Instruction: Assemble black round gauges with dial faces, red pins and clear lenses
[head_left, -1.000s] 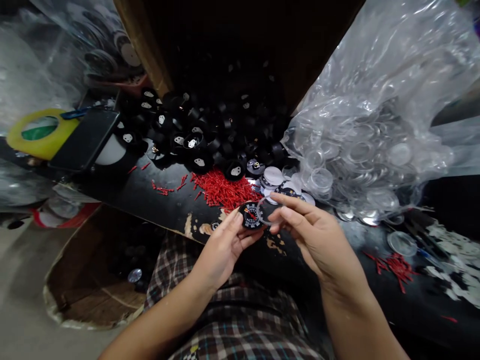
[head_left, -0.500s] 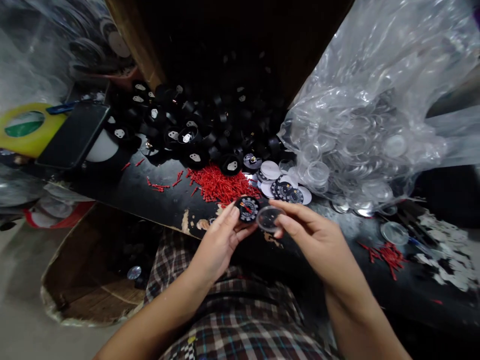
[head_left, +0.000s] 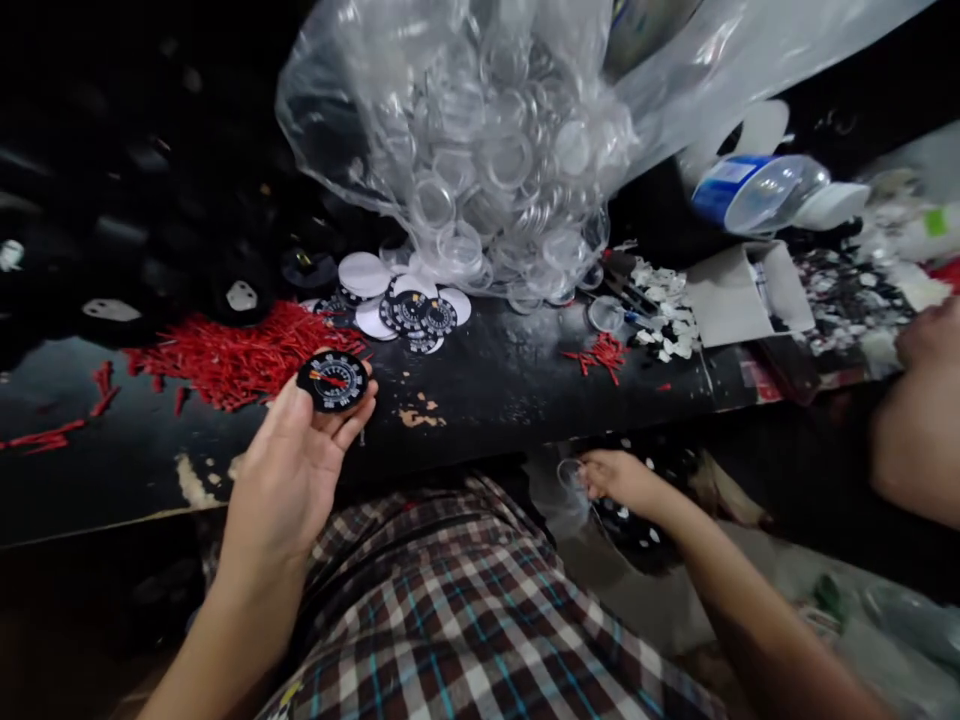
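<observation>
My left hand (head_left: 289, 465) is closed around a small round dial gauge (head_left: 335, 382), black with white markings and a red pointer, its face turned up above the table's front edge. Below that edge, on the right, my right hand (head_left: 621, 478) pinches a clear round plastic cover (head_left: 571, 473) by its rim. Just behind the gauge lies a heap of red pointers (head_left: 232, 355). Loose printed dial discs (head_left: 418, 312), some showing white backs, overlap to the right of the heap.
A plastic bag of clear covers (head_left: 502, 165) spills onto the black table (head_left: 495, 365). Black housings (head_left: 244, 295) are piled at the left. Further right are white metal pieces (head_left: 675, 300), a small carton (head_left: 724, 300), a plastic bottle (head_left: 765, 195) and another person's arm (head_left: 919, 430).
My right hand has moved away from the gauge, carrying the clear cover right and down below the table edge. My left hand still holds the gauge. The view has swung right.
</observation>
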